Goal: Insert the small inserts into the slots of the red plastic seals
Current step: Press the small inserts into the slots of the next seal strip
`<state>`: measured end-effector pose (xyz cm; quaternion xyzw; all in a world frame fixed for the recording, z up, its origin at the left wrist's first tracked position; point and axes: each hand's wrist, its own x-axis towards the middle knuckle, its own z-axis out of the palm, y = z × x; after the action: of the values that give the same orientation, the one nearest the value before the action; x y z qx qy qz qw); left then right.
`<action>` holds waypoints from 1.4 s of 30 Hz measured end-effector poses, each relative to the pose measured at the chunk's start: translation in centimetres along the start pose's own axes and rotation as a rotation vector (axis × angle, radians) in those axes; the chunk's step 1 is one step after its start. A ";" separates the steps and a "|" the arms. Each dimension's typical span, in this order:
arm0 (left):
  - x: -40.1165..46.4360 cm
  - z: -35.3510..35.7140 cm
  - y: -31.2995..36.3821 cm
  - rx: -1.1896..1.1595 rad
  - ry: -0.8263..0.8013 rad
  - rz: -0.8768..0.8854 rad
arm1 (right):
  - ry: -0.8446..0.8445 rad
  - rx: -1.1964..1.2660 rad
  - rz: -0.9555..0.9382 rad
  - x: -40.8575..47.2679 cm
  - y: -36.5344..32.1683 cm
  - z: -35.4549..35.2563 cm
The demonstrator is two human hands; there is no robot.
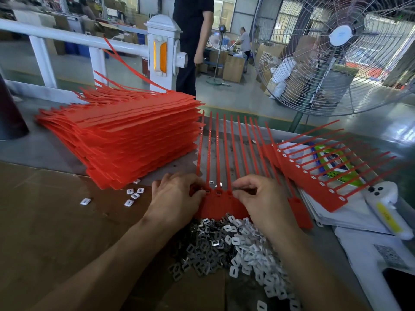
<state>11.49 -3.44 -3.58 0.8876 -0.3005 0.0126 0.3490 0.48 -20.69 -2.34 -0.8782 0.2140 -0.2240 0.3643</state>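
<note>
Hands — left (177, 196), right (265, 198) — fingers curled, pinching red seal strip (221, 204) above insert pile (235, 245).

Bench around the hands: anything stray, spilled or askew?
A few inserts lie scattered on the cardboard left of the left hand, apart from the main pile. One seal atop the stack sticks up askew.

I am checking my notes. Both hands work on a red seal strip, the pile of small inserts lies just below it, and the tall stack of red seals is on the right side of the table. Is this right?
Not quite. The head view shows the stack on the left of the table. The rest holds: both hands, left and right, work on the strip, and the inserts lie just below it.
</note>
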 end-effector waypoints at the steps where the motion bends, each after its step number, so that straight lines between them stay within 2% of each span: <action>1: 0.0 0.0 0.0 -0.006 0.000 -0.002 | 0.001 -0.007 0.001 0.1 0.1 0.0; 17: 0.0 -0.2 0.1 -0.011 -0.001 0.003 | -0.083 -0.001 0.043 0.6 0.1 0.0; 24: -0.1 -0.3 0.2 -0.001 -0.017 -0.003 | -0.119 -0.081 0.009 0.7 -0.1 0.4; 32: -0.1 -0.3 0.1 -0.024 -0.018 -0.003 | -0.086 -0.044 0.036 -0.1 0.3 -0.5; 42: -0.1 -0.1 -0.1 -0.009 -0.010 0.006 | -0.149 -0.259 -0.128 -0.6 -0.6 -0.8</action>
<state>11.47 -3.21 -3.58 0.8852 -0.3048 0.0078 0.3515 -0.37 -20.38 -1.49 -0.9438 0.1571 -0.1516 0.2481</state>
